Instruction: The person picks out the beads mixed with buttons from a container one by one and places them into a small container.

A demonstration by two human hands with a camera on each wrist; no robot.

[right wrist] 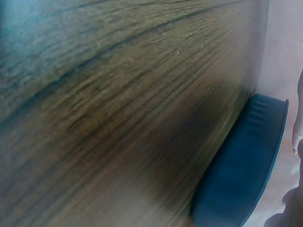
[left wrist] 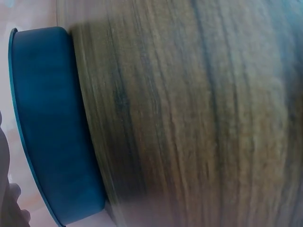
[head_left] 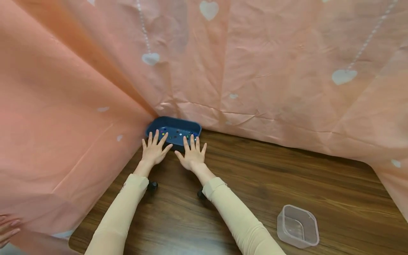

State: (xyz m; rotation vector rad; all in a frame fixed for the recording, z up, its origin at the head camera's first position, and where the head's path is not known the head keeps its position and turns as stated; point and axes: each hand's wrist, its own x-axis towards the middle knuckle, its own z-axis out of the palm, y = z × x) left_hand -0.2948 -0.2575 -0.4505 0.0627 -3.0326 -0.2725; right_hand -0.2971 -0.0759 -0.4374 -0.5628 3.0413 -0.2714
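A blue tray (head_left: 173, 123) with rounded corners stands in the far left corner of the table, with several small coloured pieces scattered on its bottom. My left hand (head_left: 153, 153) is held over the tray's near left side, palm down, fingers spread and straight. Beside it, my right hand (head_left: 192, 156) is spread the same way at the near right side, fingertips overlapping the tray in the head view. Neither hand holds anything. The tray's outer wall (left wrist: 57, 127) fills the left of the left wrist view, and its side (right wrist: 241, 165) shows at lower right in the right wrist view.
A clear square plastic container (head_left: 298, 226) stands on the wooden table (head_left: 255, 177) at the near right. Pink curtains (head_left: 271, 71) with white hearts hang along the back and left edges. Another person's hand (head_left: 7, 230) shows at the far left edge.
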